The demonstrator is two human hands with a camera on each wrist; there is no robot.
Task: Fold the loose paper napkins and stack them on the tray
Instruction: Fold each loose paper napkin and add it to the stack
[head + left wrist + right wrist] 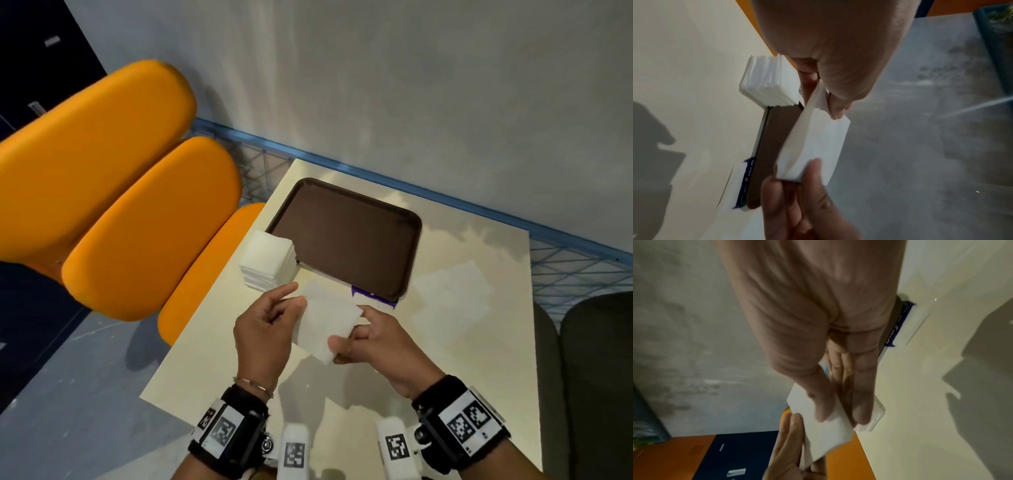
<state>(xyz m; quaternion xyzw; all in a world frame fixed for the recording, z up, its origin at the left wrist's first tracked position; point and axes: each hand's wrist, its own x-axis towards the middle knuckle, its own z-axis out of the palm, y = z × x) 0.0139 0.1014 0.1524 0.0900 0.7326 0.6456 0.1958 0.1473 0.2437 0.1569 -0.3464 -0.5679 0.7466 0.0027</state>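
Observation:
Both hands hold one white paper napkin [329, 318] in the air above the table's near half. My left hand [296, 294] pinches its left edge between thumb and fingers. My right hand [352, 329] pinches its right, nearer corner. In the left wrist view the napkin [818, 142] shows two layers bent over each other, with the left hand [826, 99] at one end and the right hand [797, 186] at the other. The brown tray [346, 236] lies bare at the table's far side. A tall stack of white napkins [267, 260] stands against the tray's left near corner.
One flat napkin [452, 294] lies on the cream table [342, 404] right of the tray. A purple packet [371, 296] pokes out under the tray's near edge. Orange seats [137, 222] stand left of the table, a dark chair [596, 359] right, a blue wire rack [565, 270] behind.

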